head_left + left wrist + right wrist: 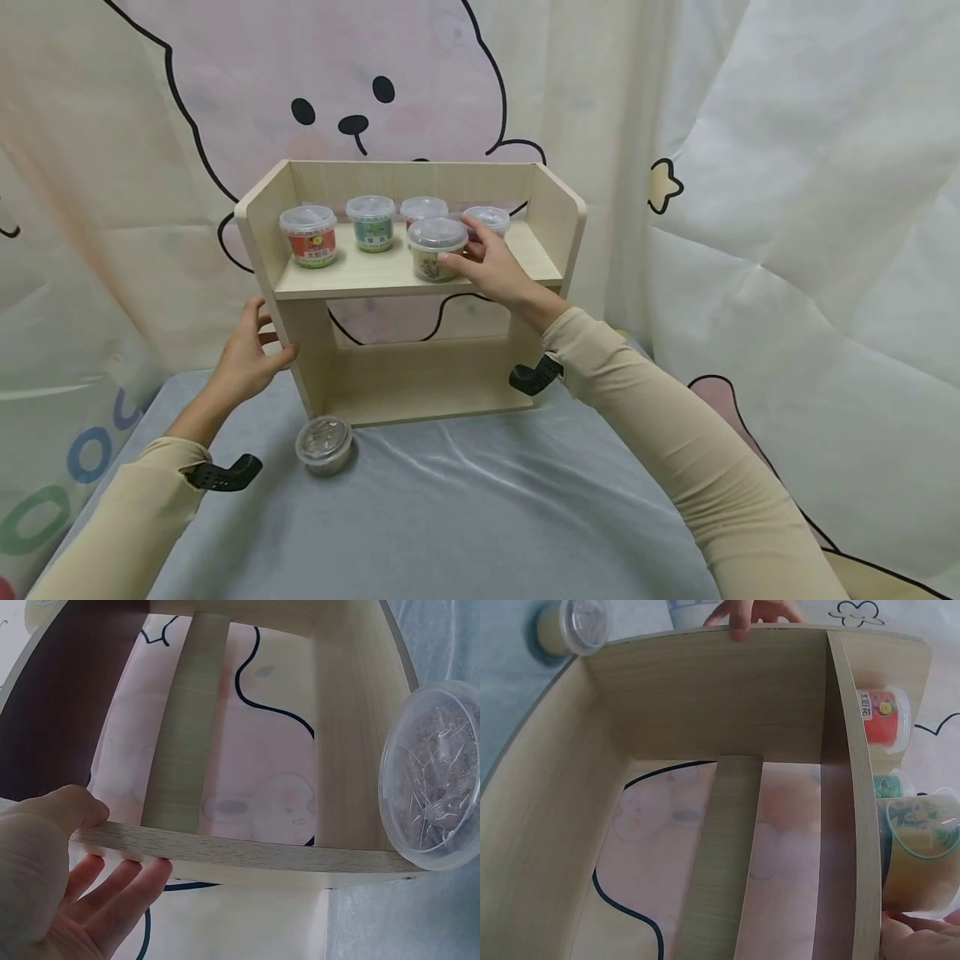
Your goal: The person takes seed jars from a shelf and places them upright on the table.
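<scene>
A small two-level wooden shelf [431, 379] stands on the table. My left hand [247, 354] grips its left side panel, thumb on one side of the edge and fingers on the other, as the left wrist view [105, 900] shows. At the upper board's front, my right hand [498, 271] holds a clear-lidded plastic cup [433, 250] with a yellowish label by its right side. In the right wrist view that cup [922, 855] appears at the board's edge; whether its base touches the board is unclear. Behind my fingers is another lidded cup [489, 218], partly hidden.
Also on the upper board are a red-labelled cup [310, 237], a green-labelled cup [372, 223] and a partly covered red cup [424, 207]. A lidded cup [324, 446] sits on the grey-blue tablecloth [450, 517] by the shelf's front left corner. Patterned curtains [600, 125] hang behind.
</scene>
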Motion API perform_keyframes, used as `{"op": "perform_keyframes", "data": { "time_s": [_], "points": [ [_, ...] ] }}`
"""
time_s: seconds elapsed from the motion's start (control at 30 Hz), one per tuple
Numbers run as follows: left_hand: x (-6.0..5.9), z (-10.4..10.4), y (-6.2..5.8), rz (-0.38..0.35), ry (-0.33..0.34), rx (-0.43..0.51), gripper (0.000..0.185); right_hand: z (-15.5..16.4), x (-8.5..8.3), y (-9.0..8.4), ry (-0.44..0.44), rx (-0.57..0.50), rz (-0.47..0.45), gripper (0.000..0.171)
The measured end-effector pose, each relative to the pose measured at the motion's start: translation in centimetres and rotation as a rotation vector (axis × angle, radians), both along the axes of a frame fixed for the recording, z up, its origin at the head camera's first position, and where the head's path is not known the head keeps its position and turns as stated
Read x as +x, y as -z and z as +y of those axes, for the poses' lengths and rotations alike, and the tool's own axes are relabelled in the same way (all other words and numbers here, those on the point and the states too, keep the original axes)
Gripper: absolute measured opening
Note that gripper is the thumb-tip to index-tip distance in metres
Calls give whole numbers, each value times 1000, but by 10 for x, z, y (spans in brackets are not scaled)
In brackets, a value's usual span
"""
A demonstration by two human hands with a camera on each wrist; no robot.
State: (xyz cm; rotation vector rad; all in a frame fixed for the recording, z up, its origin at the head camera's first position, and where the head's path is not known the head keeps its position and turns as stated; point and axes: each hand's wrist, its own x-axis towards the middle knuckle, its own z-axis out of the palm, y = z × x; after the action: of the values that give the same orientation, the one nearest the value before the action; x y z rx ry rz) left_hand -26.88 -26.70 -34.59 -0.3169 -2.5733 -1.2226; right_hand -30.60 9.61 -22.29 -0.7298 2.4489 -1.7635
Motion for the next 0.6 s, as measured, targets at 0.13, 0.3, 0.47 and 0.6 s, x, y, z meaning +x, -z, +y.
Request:
{"op": "perform_keyframes", "data": {
  "time_s": [0.13, 0.3, 0.47, 0.6],
  "points": [
    [0, -1, 0, -1, 4, -7, 87, -5, -2, -2, 31, 28, -10, 79],
    [-1, -1, -1, -3, 3, -13, 89, -11, -4, -5, 62, 91, 17, 79],
    [-3, 0, 0, -6, 1, -15, 90, -13, -5, -6, 89, 137, 39, 81],
    [-3, 0, 0, -15, 2, -20, 91, -13, -7, -6, 94, 158, 42, 79]
  ]
}}
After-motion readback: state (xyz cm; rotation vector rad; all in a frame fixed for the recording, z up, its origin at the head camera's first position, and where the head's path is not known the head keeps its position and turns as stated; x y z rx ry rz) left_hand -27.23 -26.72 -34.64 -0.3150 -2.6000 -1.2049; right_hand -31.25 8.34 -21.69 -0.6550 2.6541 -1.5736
